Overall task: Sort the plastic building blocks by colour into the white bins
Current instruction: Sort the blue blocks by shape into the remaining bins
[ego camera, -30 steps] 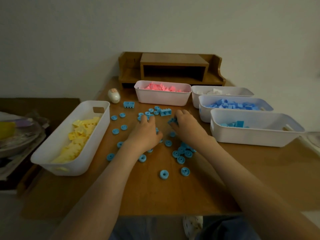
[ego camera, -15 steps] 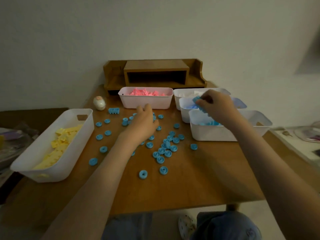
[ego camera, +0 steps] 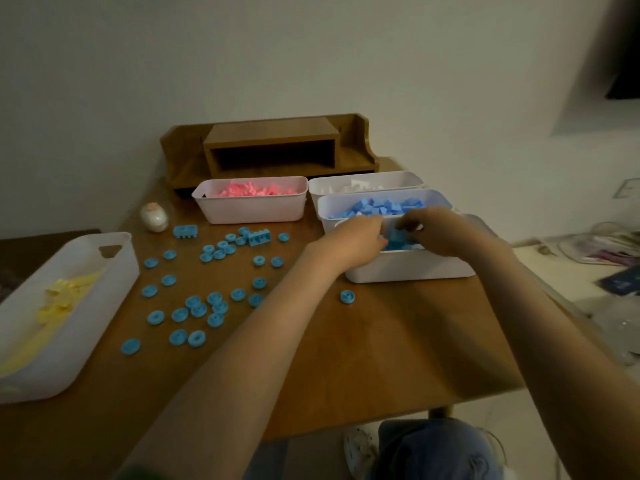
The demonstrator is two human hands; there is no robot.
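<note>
My left hand (ego camera: 356, 242) and my right hand (ego camera: 441, 233) meet over the nearest white bin (ego camera: 408, 271) at the right. Both have curled fingers, and their tips close on a light blue block (ego camera: 398, 239) between them, above more light blue pieces in that bin. Several round light blue pieces (ego camera: 207, 306) lie scattered across the wooden table (ego camera: 381, 341). Two light blue bricks (ego camera: 185, 231) (ego camera: 259, 237) sit farther back. Behind the near bin stand a bin of darker blue blocks (ego camera: 381, 206), a bin of white ones (ego camera: 363, 181) and a bin of pink ones (ego camera: 249, 211).
A long white bin with yellow blocks (ego camera: 86, 275) stands at the left edge. A small white egg-shaped object (ego camera: 154, 218) sits near the pink bin. A wooden desk shelf (ego camera: 273, 147) backs against the wall. Cluttered items (ego camera: 616, 258) lie beyond the table's right edge.
My left hand has left the scattered round pieces and travelled right to the near bin. My right hand stays over that bin, lower now. The camera has turned to the right.
</note>
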